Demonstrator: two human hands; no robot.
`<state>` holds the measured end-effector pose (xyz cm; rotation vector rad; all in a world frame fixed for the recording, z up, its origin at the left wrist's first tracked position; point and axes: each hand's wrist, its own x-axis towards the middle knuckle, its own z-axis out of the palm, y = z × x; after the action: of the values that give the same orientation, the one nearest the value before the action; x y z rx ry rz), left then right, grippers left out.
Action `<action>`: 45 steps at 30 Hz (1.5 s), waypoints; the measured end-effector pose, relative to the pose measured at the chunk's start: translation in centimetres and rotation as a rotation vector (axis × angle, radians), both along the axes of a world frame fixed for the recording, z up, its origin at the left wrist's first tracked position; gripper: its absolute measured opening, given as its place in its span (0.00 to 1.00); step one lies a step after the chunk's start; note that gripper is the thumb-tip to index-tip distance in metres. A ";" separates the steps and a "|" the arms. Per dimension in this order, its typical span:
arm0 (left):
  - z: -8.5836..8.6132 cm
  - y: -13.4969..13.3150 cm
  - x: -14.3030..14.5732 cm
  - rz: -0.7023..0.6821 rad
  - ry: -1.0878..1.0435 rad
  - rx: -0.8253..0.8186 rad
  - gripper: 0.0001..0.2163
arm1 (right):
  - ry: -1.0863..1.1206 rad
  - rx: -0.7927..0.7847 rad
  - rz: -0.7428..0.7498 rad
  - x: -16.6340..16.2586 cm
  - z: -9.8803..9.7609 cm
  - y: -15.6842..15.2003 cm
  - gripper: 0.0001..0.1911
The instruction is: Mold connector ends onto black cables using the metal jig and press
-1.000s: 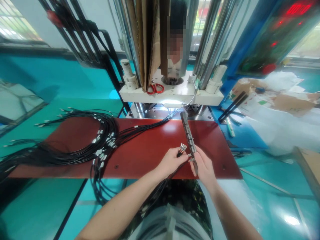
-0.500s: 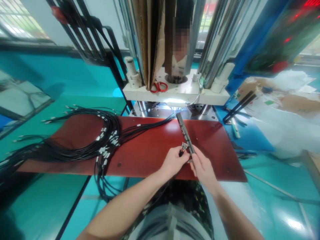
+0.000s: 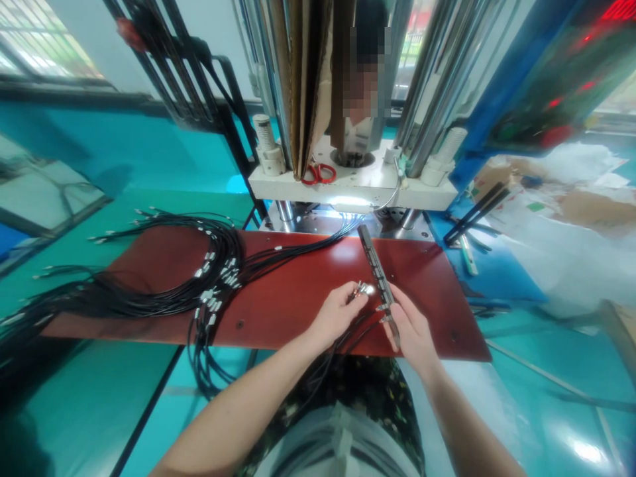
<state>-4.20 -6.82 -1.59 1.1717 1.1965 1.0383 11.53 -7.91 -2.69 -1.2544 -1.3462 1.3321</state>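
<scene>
My right hand [image 3: 410,328] is closed on the near end of a long dark metal bar [image 3: 376,271] with notches along its left side. Small metallic cable ends sit at the bar's lower notches, and thin black cables [image 3: 355,334] trail from there toward my lap. Just left of the bar, my left hand [image 3: 340,315] pinches a small bunch of cable ends [image 3: 364,289] with shiny metal tips. The bar slants away from me above the red-brown board [image 3: 308,291]. My left fingertips are apart from the bar.
A thick bundle of black cables [image 3: 226,252] with white tags lies on the board's left. Behind stands a press with a white plate [image 3: 368,185], bearing red-handled scissors [image 3: 319,173]. More cables run under it. Tools [image 3: 467,255] and plastic bags [image 3: 561,225] are at right.
My left hand has drawn slightly left, away from the bar, with the cable ends. The bar has shifted a little right and toward me, and cable ends now show at its lower notches.
</scene>
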 end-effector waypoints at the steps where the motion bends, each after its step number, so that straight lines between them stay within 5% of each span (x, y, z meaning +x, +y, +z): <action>1: 0.0 0.0 0.0 -0.024 0.027 0.015 0.08 | -0.005 0.000 0.009 0.0 0.1 0.0 0.23; 6: 0.0 0.3 0.4 -0.100 0.043 0.003 0.06 | -0.029 -0.021 0.063 0.2 0.3 0.1 0.24; 18: -0.6 0.1 0.5 0.029 -0.012 -0.022 0.09 | -0.297 0.127 0.136 -0.5 0.3 0.0 0.24; 23: -0.5 0.4 0.1 -0.009 -0.057 -0.027 0.10 | -0.139 0.027 0.117 -0.4 0.3 0.3 0.24; 28: 0.3 0.8 -1.1 0.209 -0.267 -0.070 0.11 | 0.008 -0.025 0.043 -0.1 0.4 0.3 0.25; 31: 0.5 0.6 -1.2 0.118 -0.396 -0.099 0.11 | 0.027 -0.035 0.037 0.0 0.4 0.2 0.25; 38: 0.4 0.3 -0.4 0.008 -0.125 -0.134 0.11 | -0.009 -0.034 0.063 0.1 0.2 0.2 0.25; 45: 1.3 1.0 -0.5 -0.021 -0.203 -0.334 0.12 | -0.011 -0.067 0.147 0.5 0.2 0.3 0.27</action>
<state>-4.67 -5.84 -0.29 0.7984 1.1412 0.8778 12.05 -7.58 -2.52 -1.2279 -1.4345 1.4844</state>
